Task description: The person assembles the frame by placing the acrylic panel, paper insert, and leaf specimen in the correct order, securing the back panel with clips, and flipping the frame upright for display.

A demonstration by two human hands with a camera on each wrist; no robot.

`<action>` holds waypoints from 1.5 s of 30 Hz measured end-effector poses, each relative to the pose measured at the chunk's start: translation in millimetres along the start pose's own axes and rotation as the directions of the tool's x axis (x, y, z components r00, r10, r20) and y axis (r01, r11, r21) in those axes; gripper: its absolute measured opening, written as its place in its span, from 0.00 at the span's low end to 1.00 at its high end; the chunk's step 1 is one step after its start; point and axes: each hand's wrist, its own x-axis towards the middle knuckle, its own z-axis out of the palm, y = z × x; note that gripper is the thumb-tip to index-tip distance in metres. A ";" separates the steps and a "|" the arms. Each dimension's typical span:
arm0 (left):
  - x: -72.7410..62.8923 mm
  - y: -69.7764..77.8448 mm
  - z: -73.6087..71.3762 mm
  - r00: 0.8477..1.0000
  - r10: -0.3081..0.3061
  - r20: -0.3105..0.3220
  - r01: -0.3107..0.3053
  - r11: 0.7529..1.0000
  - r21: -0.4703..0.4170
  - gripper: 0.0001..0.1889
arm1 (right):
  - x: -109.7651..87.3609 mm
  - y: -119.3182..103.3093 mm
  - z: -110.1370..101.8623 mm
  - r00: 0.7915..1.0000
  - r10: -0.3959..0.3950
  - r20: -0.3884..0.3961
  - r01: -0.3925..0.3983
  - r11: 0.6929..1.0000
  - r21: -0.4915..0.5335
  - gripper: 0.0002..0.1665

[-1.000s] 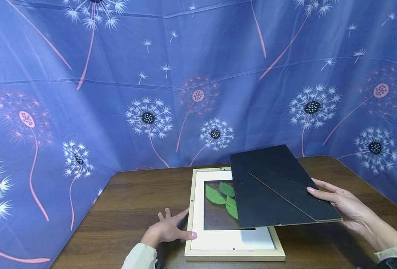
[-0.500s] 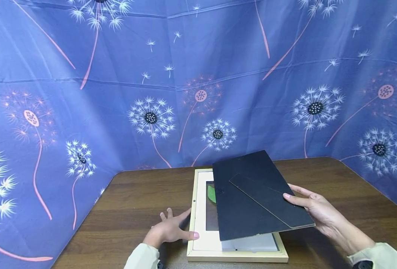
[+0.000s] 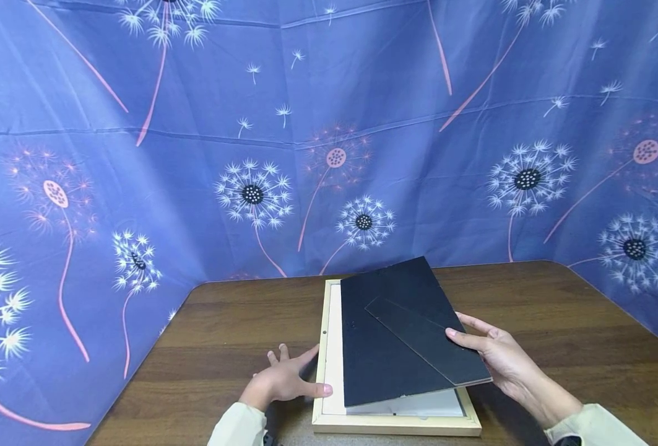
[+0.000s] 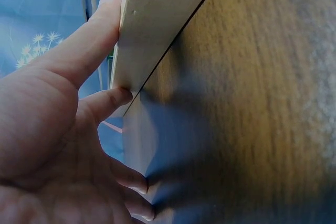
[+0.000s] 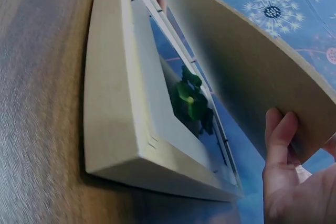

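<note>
A light wooden picture frame (image 3: pixel 395 425) lies face down on the table, with a white mat (image 3: pixel 334 371) inside. Slanted over it is a black backing board (image 3: pixel 398 347) with a fold-out stand flap; its left edge is down along the mat and its right side is raised. My right hand (image 3: pixel 504 362) pinches the raised right side, thumb on top and fingers on the brown underside (image 5: pixel 247 61). Green leaves (image 5: pixel 191 100) show under the board in the right wrist view. My left hand (image 3: pixel 284 379) rests against the frame's left side, thumb on the rim, other fingers spread.
A brown wood-grain table (image 3: pixel 217 322) carries the frame. Behind and beside it hangs a blue cloth (image 3: pixel 284 204) printed with dandelions. Table surface extends on both sides of the frame.
My right hand has moved left and tilted the backing board over the frame, so the leaves are covered in the head view. My left hand stays at the frame's left side.
</note>
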 end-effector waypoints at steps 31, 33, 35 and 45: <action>0.9 1.6 0.4 1.000 -0.023 0.006 0.023 0.999 0.035 0.50 | -0.2 17.8 38.6 0.998 -0.067 0.017 0.065 0.994 0.087 0.48; 0.4 1.8 0.0 1.000 -0.024 0.004 0.023 0.999 0.033 0.50 | 0.1 15.8 37.2 0.996 -0.082 -0.016 0.082 0.996 -0.032 0.48; -0.1 2.0 -0.3 1.000 -0.022 0.003 0.021 0.999 0.031 0.50 | 0.4 13.6 35.6 0.993 -0.105 -0.050 0.094 0.980 -0.175 0.46; 0.9 1.1 0.7 1.000 -0.018 0.006 0.018 1.000 0.016 0.50 | 3.4 13.8 34.3 0.978 -0.198 -0.071 0.125 0.817 -0.563 0.41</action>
